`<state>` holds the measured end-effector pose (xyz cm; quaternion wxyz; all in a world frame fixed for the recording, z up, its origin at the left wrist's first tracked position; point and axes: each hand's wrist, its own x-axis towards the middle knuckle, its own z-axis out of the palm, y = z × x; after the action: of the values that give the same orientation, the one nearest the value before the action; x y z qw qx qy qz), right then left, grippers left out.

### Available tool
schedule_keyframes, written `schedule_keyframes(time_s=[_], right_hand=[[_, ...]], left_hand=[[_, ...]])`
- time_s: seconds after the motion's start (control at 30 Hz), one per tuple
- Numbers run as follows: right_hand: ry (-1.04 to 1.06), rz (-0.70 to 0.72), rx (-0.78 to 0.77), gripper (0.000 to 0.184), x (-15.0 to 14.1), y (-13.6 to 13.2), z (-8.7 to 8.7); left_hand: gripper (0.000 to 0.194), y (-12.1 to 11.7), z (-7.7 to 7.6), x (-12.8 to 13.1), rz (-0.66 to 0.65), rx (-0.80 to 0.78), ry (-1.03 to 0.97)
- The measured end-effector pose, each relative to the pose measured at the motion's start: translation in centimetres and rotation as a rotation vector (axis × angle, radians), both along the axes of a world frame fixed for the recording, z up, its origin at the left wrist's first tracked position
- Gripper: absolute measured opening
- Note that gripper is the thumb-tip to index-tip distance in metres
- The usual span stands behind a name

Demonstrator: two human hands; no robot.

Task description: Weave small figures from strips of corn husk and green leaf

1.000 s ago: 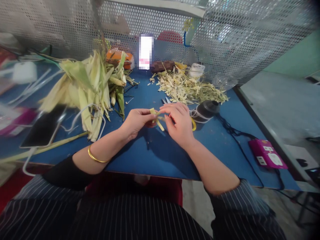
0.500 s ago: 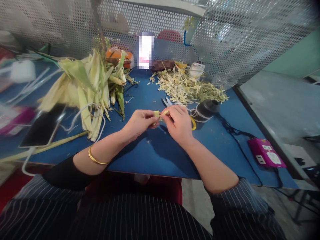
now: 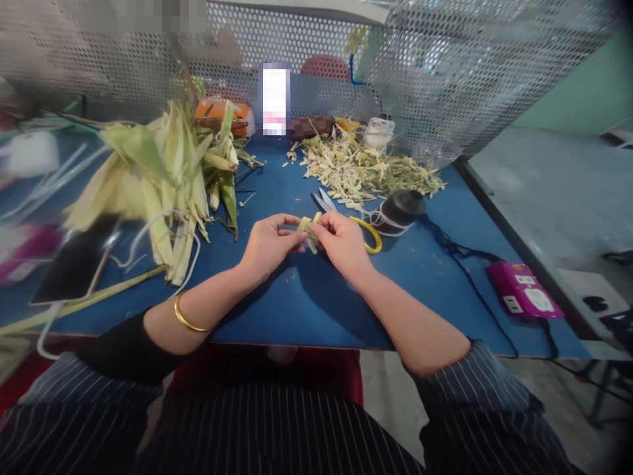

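Observation:
Pale green corn husk strips [image 3: 312, 229] are pinched between my two hands above the blue table [image 3: 316, 316]. My left hand [image 3: 271, 245] grips the husk between thumb and fingers. From the other side my right hand [image 3: 342, 243] also closes on it, thumb and index fingertips almost touching the left ones. How the strips cross or fold is partly hidden by my fingers. Just behind my right hand lie scissors [image 3: 372, 237] with yellow handles, their blades pointing away to the left. A black thread spool [image 3: 403, 210] wound with white string lies beside them.
Whole corn husks [image 3: 163, 178] lie at the left, with a phone [image 3: 74, 264] and its white cable near them. Husk scraps [image 3: 366, 170] are heaped at the back right, before a perforated metal screen [image 3: 336, 39]. A magenta power strip [image 3: 525, 290] sits at the right.
My right fingers have drawn in closer to the left ones on the husk, whose strips now cross between them. The view has shifted slightly, and more of the yellow scissor handle shows.

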<state>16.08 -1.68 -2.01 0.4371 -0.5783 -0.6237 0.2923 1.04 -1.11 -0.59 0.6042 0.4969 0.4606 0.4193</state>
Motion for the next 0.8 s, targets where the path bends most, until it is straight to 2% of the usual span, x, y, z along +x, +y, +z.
schedule_keyframes(time_s=[0.2, 0.33, 0.47, 0.57, 0.7, 0.8], right_hand=[[-0.119, -0.106, 0.111, 0.017, -0.4, -0.7, 0.6], [-0.049, 0.077, 0.174, 0.009, -0.6, -1.2, 1.7], [0.130, 0.233, 0.088, 0.011, -0.3, -1.2, 2.4], [0.205, 0.213, 0.045, 0.008, -0.1, -0.9, 2.3], [0.284, 0.169, -0.020, 0.017, 0.0, -0.5, 1.9], [0.262, 0.172, -0.060, 0.021, 0.2, -0.4, 1.9]], left_hand=[[0.027, 0.3, 0.5, -0.3, -0.005, -0.018, -0.015], [0.025, 0.8, 0.9, -0.9, -0.013, -0.096, -0.075], [0.022, 1.1, 1.1, -1.3, -0.021, -0.166, -0.110], [0.022, 1.1, 1.0, -1.3, -0.038, -0.189, -0.111], [0.019, 1.0, 0.8, -1.3, -0.073, -0.213, -0.123], [0.018, 1.0, 0.8, -1.3, -0.086, -0.269, -0.141]])
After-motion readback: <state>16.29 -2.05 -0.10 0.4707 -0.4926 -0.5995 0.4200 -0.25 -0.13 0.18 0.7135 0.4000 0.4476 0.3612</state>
